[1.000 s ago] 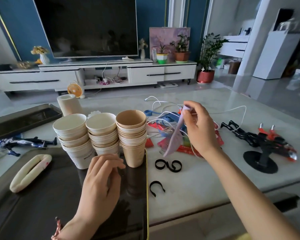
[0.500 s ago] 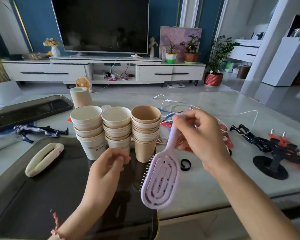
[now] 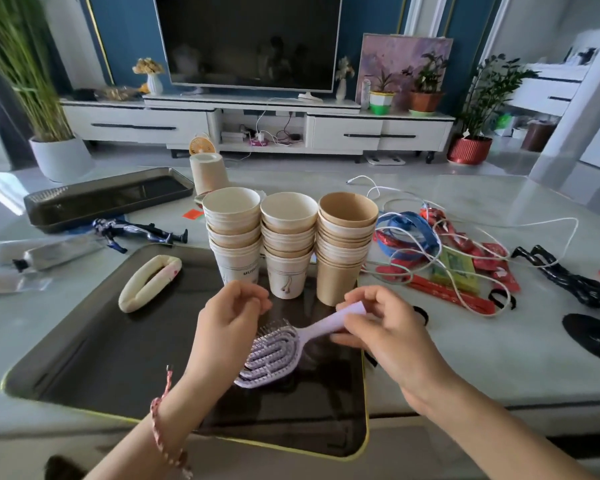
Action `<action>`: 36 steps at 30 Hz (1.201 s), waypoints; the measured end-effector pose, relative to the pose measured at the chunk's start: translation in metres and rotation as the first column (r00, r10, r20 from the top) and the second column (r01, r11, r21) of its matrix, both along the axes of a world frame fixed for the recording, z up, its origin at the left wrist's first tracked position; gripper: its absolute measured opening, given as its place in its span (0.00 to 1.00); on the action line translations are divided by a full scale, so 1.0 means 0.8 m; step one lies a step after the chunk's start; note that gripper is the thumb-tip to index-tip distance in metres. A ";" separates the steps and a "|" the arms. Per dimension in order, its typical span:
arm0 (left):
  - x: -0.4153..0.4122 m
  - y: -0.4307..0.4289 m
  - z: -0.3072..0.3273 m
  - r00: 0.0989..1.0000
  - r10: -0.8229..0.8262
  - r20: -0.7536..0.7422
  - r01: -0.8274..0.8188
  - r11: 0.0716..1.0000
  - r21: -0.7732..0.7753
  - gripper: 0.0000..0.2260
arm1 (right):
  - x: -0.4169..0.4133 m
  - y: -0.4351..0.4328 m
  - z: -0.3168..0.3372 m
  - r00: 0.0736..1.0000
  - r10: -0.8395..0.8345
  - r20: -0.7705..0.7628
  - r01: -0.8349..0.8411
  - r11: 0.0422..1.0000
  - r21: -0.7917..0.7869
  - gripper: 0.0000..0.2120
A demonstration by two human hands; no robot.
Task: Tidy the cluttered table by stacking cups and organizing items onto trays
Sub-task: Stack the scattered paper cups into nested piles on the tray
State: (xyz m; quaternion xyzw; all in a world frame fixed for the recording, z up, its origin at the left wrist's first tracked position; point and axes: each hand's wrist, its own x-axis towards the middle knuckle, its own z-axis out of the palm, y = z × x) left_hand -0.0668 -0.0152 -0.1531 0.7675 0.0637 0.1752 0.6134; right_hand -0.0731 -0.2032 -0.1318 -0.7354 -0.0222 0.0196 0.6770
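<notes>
A large dark tray (image 3: 101, 355) lies on the table in front of me. Three stacks of paper cups stand at its far edge: a white stack (image 3: 234, 233), a second white stack (image 3: 288, 244) and a brown stack (image 3: 345, 244). My right hand (image 3: 392, 337) grips the handle of a lilac hairbrush (image 3: 274, 355), whose head rests low over the tray, bristles up. My left hand (image 3: 229, 323) hovers just left of the brush with curled fingers and holds nothing. A cream foam hair roller (image 3: 149, 282) lies on the tray's left part.
A second dark tray (image 3: 111, 199) sits far left, an upturned cup (image 3: 207, 173) behind the stacks. Tubes (image 3: 42, 254) and a blue figure (image 3: 136, 230) lie left. White cable (image 3: 465, 258), red and blue items (image 3: 447, 268), black hair ties (image 3: 503, 299) and a black stand (image 3: 589, 334) crowd the right.
My right hand lifted the lilac hairbrush from the clutter on the right and brought it down over the big tray. My left hand stayed in front of the cup stacks.
</notes>
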 end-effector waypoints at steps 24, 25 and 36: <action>-0.011 0.159 0.000 0.795 0.543 -0.270 -0.160 0.617 0.770 0.26 | -0.066 0.132 -0.044 0.638 0.639 0.430 0.131 0.460 -0.878 0.21; -0.011 0.160 -0.001 0.795 0.544 -0.267 -0.155 0.608 0.778 0.26 | -0.066 0.133 -0.049 0.619 0.657 0.431 0.154 0.436 -0.887 0.19; -0.004 0.160 -0.006 0.738 0.616 -0.275 -0.292 0.660 0.692 0.28 | -0.038 0.122 -0.046 0.357 0.854 0.378 0.282 0.287 -0.916 0.03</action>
